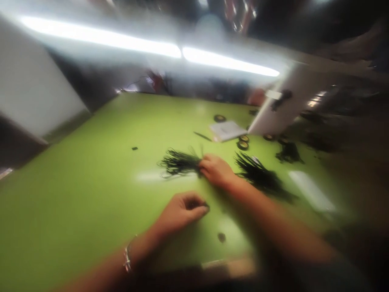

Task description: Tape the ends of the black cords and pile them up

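Note:
On the green tabletop (100,194) lies a bundle of thin black looped cords (179,163), its loops fanned out to the left. My right hand (216,169) is closed at the bundle's right end, fingertips pinched on the cords. Nearer to me, my left hand (185,210) hovers low with thumb and forefinger pressed together. A tiny dark thing shows at those fingertips, too small and blurred to name. Just right of my right hand, a second, thicker bundle of black cords (261,172) rests on the table, partly behind my forearm.
Toward the back are a white pad (228,130), a dark pen (202,136) and several rolls of black tape (242,144). A white upright panel (279,105) stands at right, near a dark tangle (289,152). Small dark pieces (134,148) lie about. Lit tubes (103,37) hang above.

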Demonstrator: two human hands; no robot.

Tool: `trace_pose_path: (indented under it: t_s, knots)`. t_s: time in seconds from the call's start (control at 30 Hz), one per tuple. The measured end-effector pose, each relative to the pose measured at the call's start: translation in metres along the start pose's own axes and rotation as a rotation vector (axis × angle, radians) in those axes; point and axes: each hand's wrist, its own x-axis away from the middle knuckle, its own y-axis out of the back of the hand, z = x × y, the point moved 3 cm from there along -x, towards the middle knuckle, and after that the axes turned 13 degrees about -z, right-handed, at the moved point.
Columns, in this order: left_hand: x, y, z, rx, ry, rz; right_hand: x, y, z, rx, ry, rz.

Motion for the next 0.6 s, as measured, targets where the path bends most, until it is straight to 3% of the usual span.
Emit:
trace_pose_path:
  t_s: [0.13, 0.27, 0.37, 0.43, 0.6]
  knots:
    - [0.000, 0.000, 0.003, 0.011, 0.010, -0.009, 0.001, 0.002, -0.001, -0.046, -0.016, -0.042]
    - [-0.003, 0.004, 0.004, 0.022, -0.016, -0.048, 0.009, 0.029, -0.007, -0.302, -0.160, -0.163]
    - [-0.007, 0.009, 0.006, 0.029, 0.001, -0.125, 0.021, 0.044, -0.001, -0.541, -0.310, -0.051]
    - [-0.008, 0.012, 0.008, 0.059, 0.017, -0.172, 0.029, 0.046, 0.006, -0.634, -0.372, 0.002]
    - [-0.010, 0.012, 0.009, 0.138, 0.067, -0.265, 0.043, 0.032, 0.018, -0.681, -0.489, -0.052]
